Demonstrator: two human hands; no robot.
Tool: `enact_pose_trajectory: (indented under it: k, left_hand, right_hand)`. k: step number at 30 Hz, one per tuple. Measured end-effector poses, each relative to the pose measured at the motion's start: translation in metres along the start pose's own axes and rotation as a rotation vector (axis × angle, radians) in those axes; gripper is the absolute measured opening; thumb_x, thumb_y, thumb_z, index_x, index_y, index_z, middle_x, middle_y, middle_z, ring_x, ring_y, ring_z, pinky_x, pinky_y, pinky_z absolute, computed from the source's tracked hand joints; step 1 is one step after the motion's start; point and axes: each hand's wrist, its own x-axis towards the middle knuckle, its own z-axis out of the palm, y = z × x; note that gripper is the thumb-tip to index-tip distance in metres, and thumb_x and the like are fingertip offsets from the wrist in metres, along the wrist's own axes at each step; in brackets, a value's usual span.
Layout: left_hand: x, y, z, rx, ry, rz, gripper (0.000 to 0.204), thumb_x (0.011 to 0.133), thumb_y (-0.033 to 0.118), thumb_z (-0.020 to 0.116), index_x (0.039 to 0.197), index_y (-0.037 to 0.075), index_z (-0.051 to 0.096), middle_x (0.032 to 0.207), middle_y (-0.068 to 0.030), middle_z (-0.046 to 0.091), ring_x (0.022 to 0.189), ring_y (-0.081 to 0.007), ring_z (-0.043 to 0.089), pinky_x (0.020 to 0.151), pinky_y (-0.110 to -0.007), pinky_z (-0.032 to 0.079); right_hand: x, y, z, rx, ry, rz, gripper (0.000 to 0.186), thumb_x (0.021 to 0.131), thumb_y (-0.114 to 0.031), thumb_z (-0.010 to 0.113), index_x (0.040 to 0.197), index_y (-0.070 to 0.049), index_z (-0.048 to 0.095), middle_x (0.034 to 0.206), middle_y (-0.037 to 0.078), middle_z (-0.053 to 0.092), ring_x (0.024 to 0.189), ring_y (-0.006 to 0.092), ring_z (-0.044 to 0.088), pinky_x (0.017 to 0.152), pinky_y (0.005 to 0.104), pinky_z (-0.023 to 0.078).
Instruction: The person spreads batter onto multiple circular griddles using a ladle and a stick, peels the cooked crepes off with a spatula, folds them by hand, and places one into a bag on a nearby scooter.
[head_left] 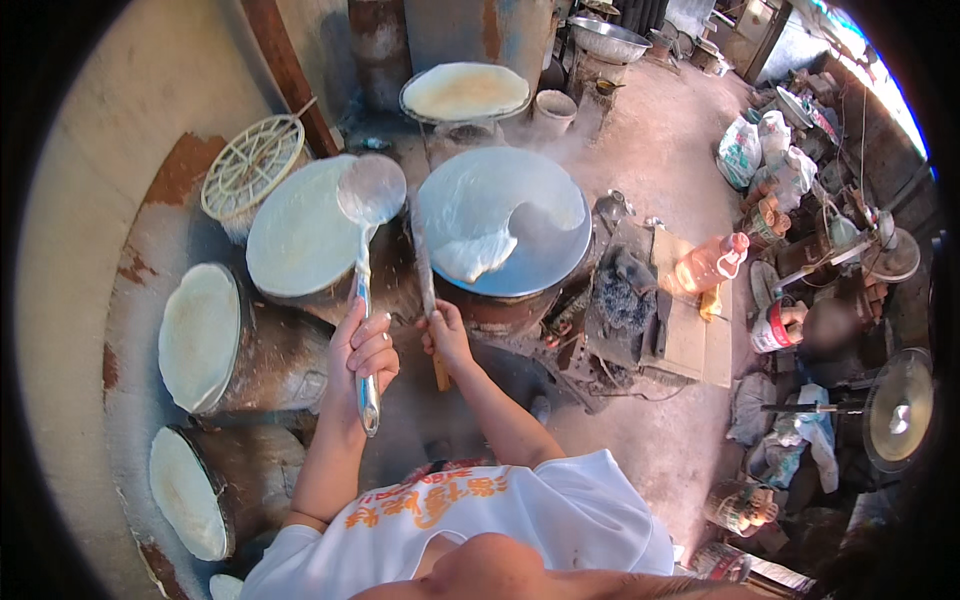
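My left hand (370,347) is wrapped round the metal handle of a large ladle (371,190). The ladle's round bowl is raised in front of me, whitish with batter. In my right hand (447,335) is a long, flat spatula (423,262) with a wooden handle, its blade pointing away from me beside the near griddle. That round griddle (558,262) steams, with pale batter (478,255) spread over part of it and a thicker patch near its front left. To its left, another griddle is covered by a thin pale pancake (300,235), partly behind the ladle.
More pancakes lie on drum stoves: one at the far side (465,92), others at left (200,335) and lower left (188,495). A round lattice lid (253,165) leans by the wall. At right are a bottle (708,263) on cardboard (700,340) and a fan (898,410).
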Motion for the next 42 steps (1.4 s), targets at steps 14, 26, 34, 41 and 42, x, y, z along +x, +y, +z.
enact_pose_trajectory:
  k: [14, 26, 34, 41, 42]
  left_hand:
    - [-0.064, 0.008, 0.030, 0.915, 0.140, 0.273, 0.052, 0.101, 0.015, 0.037, 0.147, 0.031, 0.022, 0.060, 0.0026, 0.033, 0.034, -0.0027, 0.026, 0.029, -0.019, 0.028]
    - [-0.023, -0.026, 0.021, 1.097, 0.157, 0.269, 0.058, 0.099, 0.013, 0.041, 0.148, 0.029, 0.016, 0.058, 0.0028, 0.032, 0.035, -0.0036, 0.028, 0.030, -0.020, 0.028]
    - [0.066, -0.089, 0.019, 1.197, 0.103, 0.298, 0.057, 0.099, 0.014, 0.042, 0.149, 0.024, 0.017, 0.055, 0.0027, 0.030, 0.035, -0.0039, 0.026, 0.030, -0.021, 0.026]
    - [0.114, -0.135, 0.017, 1.245, 0.260, 0.311, 0.056, 0.099, 0.014, 0.042, 0.148, 0.024, 0.019, 0.058, 0.0032, 0.031, 0.037, -0.0034, 0.027, 0.031, -0.020, 0.026]
    - [0.120, -0.139, 0.017, 1.266, 0.269, 0.281, 0.055, 0.099, 0.015, 0.042, 0.148, 0.025, 0.020, 0.057, 0.0035, 0.030, 0.037, -0.0032, 0.026, 0.031, -0.020, 0.025]
  right_hand:
    - [-0.081, -0.042, -0.045, 0.320, 0.405, -0.203, 0.029, 0.098, -0.019, 0.043, 0.127, -0.016, 0.044, 0.081, 0.002, 0.049, 0.054, 0.0095, 0.042, 0.044, 0.0226, 0.037]
    - [-0.132, -0.082, -0.151, -0.039, 0.296, 0.104, 0.038, 0.099, -0.021, 0.043, 0.137, -0.017, 0.043, 0.078, 0.004, 0.054, 0.052, 0.0107, 0.044, 0.043, 0.0227, 0.035]
    - [-0.046, -0.186, -0.207, -0.161, 0.290, 0.035, 0.039, 0.097, -0.020, 0.042, 0.134, -0.010, 0.047, 0.068, 0.001, 0.051, 0.048, 0.0099, 0.044, 0.041, 0.0221, 0.035]
    - [-0.105, -0.186, -0.274, -0.287, 0.043, 0.392, 0.035, 0.098, -0.016, 0.043, 0.131, -0.008, 0.050, 0.066, 0.007, 0.060, 0.043, 0.0084, 0.048, 0.036, 0.0245, 0.038]
    - [-0.098, -0.211, -0.271, -0.303, 0.103, 0.239, 0.036, 0.098, -0.016, 0.042, 0.133, -0.008, 0.049, 0.070, 0.005, 0.059, 0.043, 0.0076, 0.047, 0.037, 0.0229, 0.036]
